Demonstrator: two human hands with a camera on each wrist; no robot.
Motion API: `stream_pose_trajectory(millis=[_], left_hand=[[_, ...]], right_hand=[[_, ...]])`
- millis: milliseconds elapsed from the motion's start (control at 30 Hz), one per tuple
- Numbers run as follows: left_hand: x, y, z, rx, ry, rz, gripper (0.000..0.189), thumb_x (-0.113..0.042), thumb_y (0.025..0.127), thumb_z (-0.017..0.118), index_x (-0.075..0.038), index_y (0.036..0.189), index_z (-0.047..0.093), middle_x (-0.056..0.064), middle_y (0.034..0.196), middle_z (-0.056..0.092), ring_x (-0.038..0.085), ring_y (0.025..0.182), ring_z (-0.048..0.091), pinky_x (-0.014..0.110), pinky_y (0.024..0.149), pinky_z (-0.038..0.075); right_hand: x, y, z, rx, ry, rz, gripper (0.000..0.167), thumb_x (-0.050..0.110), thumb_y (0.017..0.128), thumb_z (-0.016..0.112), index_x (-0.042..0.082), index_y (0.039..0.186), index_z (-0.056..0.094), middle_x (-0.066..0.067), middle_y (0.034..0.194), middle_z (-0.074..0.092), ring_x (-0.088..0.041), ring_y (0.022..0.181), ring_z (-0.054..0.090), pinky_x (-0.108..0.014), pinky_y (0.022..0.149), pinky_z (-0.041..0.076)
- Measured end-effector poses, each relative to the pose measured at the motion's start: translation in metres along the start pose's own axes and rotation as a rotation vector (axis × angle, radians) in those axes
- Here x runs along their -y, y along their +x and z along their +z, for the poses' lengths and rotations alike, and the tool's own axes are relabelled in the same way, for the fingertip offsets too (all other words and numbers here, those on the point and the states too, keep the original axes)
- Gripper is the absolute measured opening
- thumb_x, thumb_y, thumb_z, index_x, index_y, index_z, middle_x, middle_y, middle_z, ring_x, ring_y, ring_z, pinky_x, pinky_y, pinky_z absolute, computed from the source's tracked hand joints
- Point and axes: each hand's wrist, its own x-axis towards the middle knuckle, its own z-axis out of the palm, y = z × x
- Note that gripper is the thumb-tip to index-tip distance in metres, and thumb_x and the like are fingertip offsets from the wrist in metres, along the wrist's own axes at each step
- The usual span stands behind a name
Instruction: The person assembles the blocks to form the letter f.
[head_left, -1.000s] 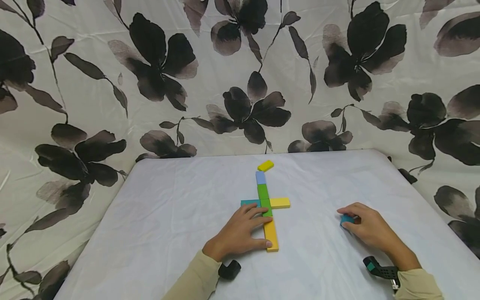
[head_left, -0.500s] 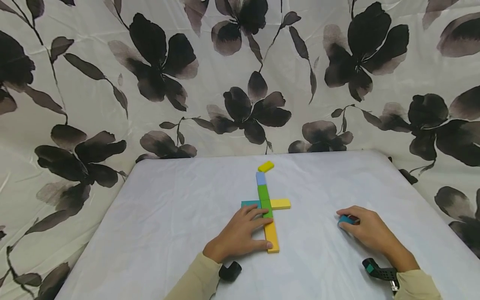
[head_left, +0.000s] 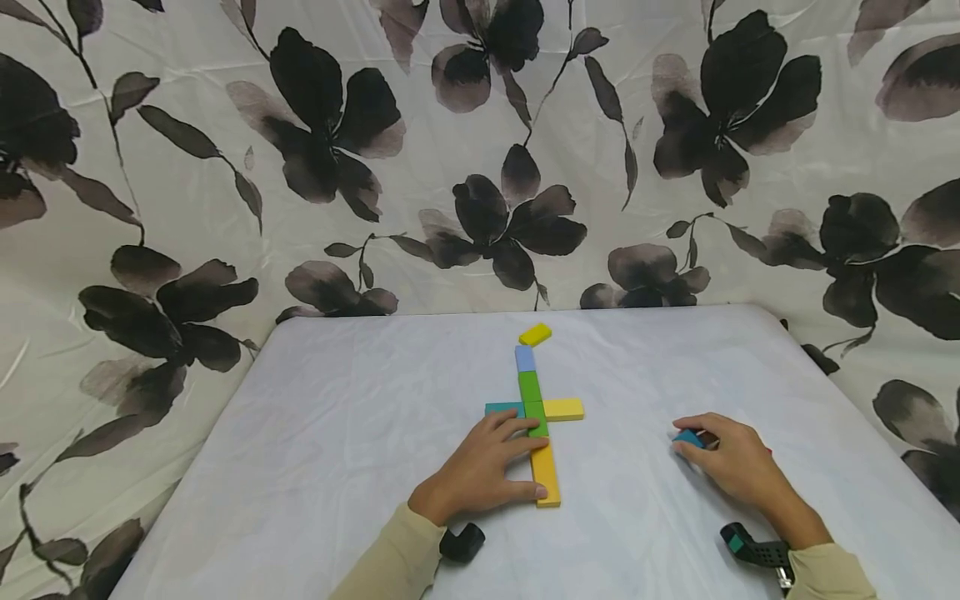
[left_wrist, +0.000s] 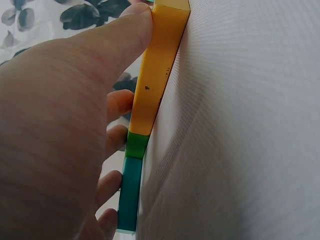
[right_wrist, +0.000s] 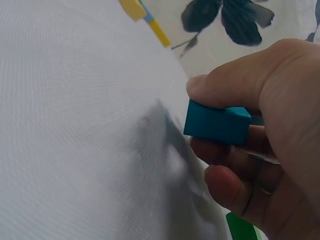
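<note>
Flat blocks form a cross on the white cloth in the head view: a long orange-yellow block (head_left: 549, 483), two green blocks (head_left: 529, 387), a light blue block (head_left: 525, 359), a teal block (head_left: 501, 408) and a yellow block (head_left: 564, 409). My left hand (head_left: 483, 471) rests along its near left side. Its thumb touches the orange-yellow block, and its extended fingers lie against the blocks ahead. Well to the right, my right hand (head_left: 738, 462) pinches a blue block (right_wrist: 217, 122) between thumb and fingers, just over the cloth.
Another yellow block (head_left: 536, 334) lies at an angle beyond the light blue one. A green block (right_wrist: 241, 227) shows below the right hand in the right wrist view. Floral fabric (head_left: 420, 275) hangs behind the white-covered table (head_left: 360, 375).
The right hand shifts slightly left with the blue block, turning it a little. The left hand keeps its place on the blocks. The head view moves slightly.
</note>
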Motion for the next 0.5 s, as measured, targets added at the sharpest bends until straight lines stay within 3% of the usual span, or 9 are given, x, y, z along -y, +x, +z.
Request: stream_pose_trajectory(millis=[167, 333, 500], left_hand=[[0.0, 0.0007, -0.0004, 0.0, 0.003, 0.001, 0.073, -0.075, 0.086, 0.055, -0.033, 0.146, 0.053, -0.011, 0.155, 0.038, 0.023, 0.148, 0.022, 0.049, 0.12, 0.021], [-0.0002, 0.0006, 0.0001, -0.004, -0.007, 0.006, 0.072, -0.074, 0.087, 0.056, -0.033, 0.146, 0.054, -0.01, 0.155, 0.039, 0.023, 0.148, 0.022, 0.049, 0.12, 0.021], [-0.0003, 0.001, 0.0005, -0.016, -0.002, 0.018, 0.071, -0.073, 0.087, 0.057, -0.032, 0.145, 0.055, -0.009, 0.154, 0.04, 0.024, 0.148, 0.023, 0.049, 0.12, 0.021]], right_hand=[[-0.0009, 0.001, 0.0004, 0.001, 0.044, 0.016, 0.034, 0.028, 0.089, 0.079, 0.01, 0.118, 0.073, -0.006, 0.107, 0.069, -0.015, 0.08, 0.058, -0.028, 0.064, 0.047], [-0.0012, 0.0011, 0.0029, 0.038, 0.09, 0.057, 0.038, 0.031, 0.091, 0.076, 0.01, 0.122, 0.07, 0.001, 0.086, 0.067, -0.011, 0.069, 0.054, -0.025, 0.059, 0.041], [-0.0007, 0.0008, 0.0044, 0.07, 0.21, 0.097, 0.042, 0.032, 0.094, 0.073, 0.008, 0.127, 0.066, 0.004, 0.071, 0.067, -0.011, 0.065, 0.057, -0.024, 0.056, 0.041]])
